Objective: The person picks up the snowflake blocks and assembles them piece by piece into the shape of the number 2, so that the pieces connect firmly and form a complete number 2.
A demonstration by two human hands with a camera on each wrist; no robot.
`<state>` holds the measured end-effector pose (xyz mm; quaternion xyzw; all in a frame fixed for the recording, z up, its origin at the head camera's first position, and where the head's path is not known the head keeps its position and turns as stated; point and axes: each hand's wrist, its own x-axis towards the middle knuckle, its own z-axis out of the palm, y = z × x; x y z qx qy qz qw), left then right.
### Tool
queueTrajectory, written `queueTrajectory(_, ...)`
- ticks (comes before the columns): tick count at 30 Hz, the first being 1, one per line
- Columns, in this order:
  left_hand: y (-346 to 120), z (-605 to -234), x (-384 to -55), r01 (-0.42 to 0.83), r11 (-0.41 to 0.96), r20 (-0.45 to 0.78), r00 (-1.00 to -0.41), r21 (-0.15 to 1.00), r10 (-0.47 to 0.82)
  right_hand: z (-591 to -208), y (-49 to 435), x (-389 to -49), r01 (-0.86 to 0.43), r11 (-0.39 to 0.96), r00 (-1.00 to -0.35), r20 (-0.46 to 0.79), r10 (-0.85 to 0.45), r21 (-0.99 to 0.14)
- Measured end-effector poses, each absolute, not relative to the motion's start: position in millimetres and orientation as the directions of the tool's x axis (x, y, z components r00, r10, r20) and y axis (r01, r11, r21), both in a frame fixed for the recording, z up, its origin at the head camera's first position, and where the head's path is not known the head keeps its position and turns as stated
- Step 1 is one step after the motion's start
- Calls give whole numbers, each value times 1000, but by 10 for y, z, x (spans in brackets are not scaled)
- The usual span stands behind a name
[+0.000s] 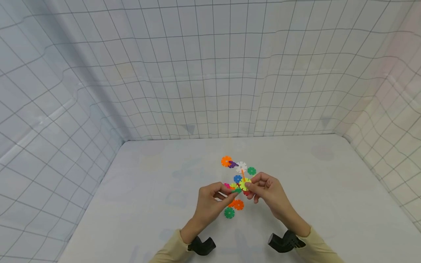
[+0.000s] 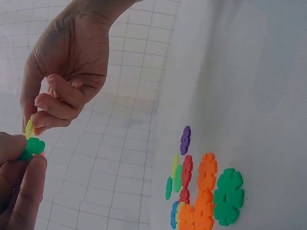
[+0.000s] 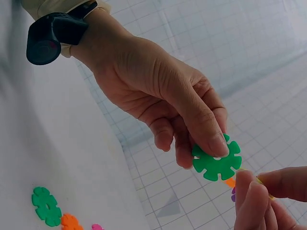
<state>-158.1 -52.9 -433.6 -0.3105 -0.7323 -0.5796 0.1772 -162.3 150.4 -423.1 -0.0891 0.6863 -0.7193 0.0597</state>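
My left hand pinches a green notched flower disc between thumb and fingertips. Facing it, my right hand grips a yellow notched disc by its edge. The two discs meet at their rims between the hands, held up off the table. An orange disc, seen edge-on, stands out from the yellow one. Beyond it, a white disc, a tilted purple disc and another orange disc overlap in a line in the head view. My right fingers partly hide the yellow disc in the right wrist view.
Loose discs lie on the white table under and around the hands: a green disc, several orange discs, red discs and a blue disc. A gridded cloth walls the back and sides.
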Motion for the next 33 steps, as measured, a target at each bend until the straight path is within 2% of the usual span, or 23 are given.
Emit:
queueTrajectory(7, -511, -4181, -1514, 727, 130, 691, -683, 674, 237, -4243, 1497, -1625, -25, -69, -978, 39, -204, -997)
queueTrajectory(13, -502, -4217, -1538, 763, 128, 723, -643, 634, 252, -4242, 1496, -1626, -30, -41, -961, 40, -275, -999)
queueTrajectory(21, -497, -4240, -1513, 820, 122, 785, -571, 559, 242, -4242, 1498, -1610, -187, 35, -914, 161, -372, -982)
queueTrajectory(24, -494, -4309, -1526, 837, 119, 804, -547, 534, 234, -4229, 1498, -1602, -224, 27, -902, 197, -384, -974)
queueTrajectory(33, -485, -4612, -1651, 883, 103, 850, -469, 458, 241, -4185, 1539, -1601, -224, -3, -879, 204, -431, -974)
